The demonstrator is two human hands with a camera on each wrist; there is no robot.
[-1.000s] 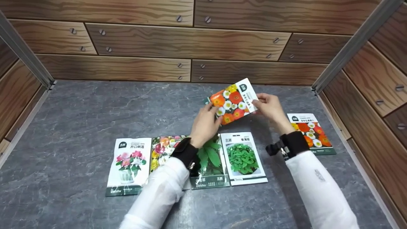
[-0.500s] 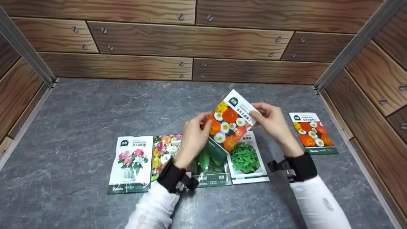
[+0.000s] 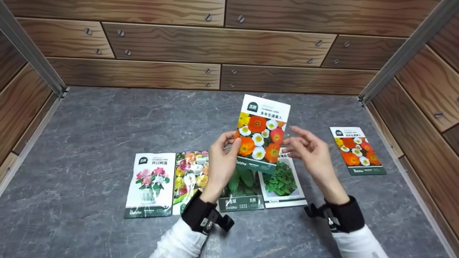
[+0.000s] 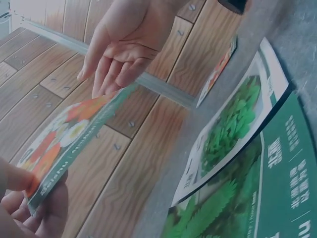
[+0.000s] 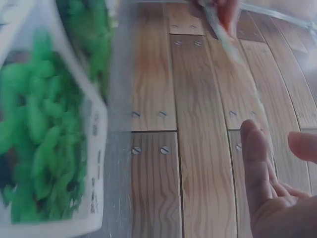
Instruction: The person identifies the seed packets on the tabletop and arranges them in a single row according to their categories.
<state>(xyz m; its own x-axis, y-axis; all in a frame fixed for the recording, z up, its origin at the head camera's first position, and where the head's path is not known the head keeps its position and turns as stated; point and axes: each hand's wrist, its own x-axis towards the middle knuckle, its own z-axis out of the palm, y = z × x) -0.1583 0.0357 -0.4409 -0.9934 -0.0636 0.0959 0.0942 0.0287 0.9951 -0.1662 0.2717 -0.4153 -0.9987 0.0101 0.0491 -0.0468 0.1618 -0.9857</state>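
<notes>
My left hand (image 3: pixel 220 163) pinches the left edge of a poppy seed packet (image 3: pixel 259 134), thumb on the front. The packet is held above the row on the table, its orange, white and yellow flowers facing up. Beside its right edge, my right hand (image 3: pixel 312 154) has loosely bent, spread fingers. In the right wrist view its thumb (image 5: pixel 303 146) stands apart from the fingers, with nothing gripped. Below are a fern-like green leaf packet (image 3: pixel 241 195), partly covered, and a green herb packet (image 3: pixel 281 182), whose top is hidden.
A bowl-lotus style packet (image 3: pixel 148 186) with pink flowers and a mixed-flower packet (image 3: pixel 190 175) make up the left of the row. A second poppy packet (image 3: pixel 356 152) lies alone at the right on the grey table (image 3: pixel 89 143). Wood-patterned walls (image 3: pixel 215 43) enclose the back and sides.
The poppy packet has swung from sideways to nearly upright in my left hand and come closer. My right hand has let go of its corner and moved slightly right.
</notes>
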